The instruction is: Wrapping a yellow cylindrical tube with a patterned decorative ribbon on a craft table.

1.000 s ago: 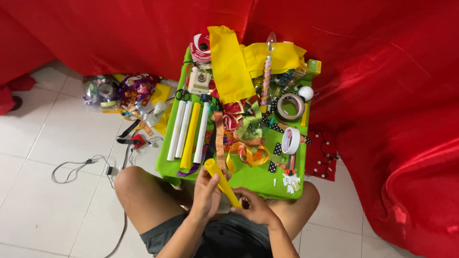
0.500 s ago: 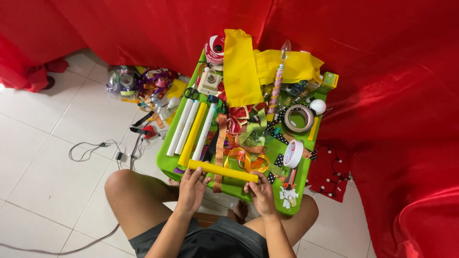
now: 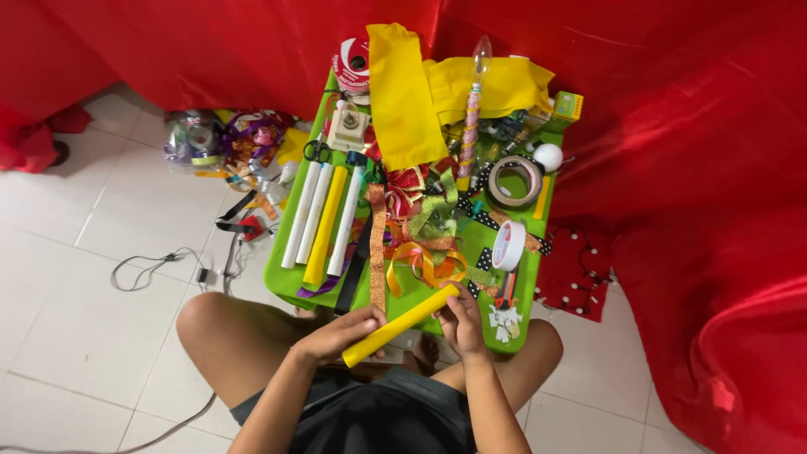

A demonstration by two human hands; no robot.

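Note:
I hold a yellow rolled paper tube [image 3: 402, 324] slanted across the near edge of a green table [image 3: 282, 282]. My left hand [image 3: 338, 334] grips its lower left end. My right hand [image 3: 461, 319] pinches the upper right end with the fingertips. Just beyond the tube lie curled orange, green and red ribbons [image 3: 420, 231]. Two white rolls [image 3: 304, 214] and another yellow roll [image 3: 325, 227] lie side by side on the table's left part.
Yellow cloth [image 3: 403, 92], tape rolls [image 3: 514, 181], scissors [image 3: 317, 151] and a white ball [image 3: 548, 156] crowd the table. A pile of shiny ribbon [image 3: 223, 143] and a cable [image 3: 155, 267] lie on the white tiles at left. Red cloth [image 3: 698, 210] hangs behind and to the right.
The yellow tube went from upright in both hands to lying level at the table edge, and is now tilted with its right end raised. My hands stayed at its two ends.

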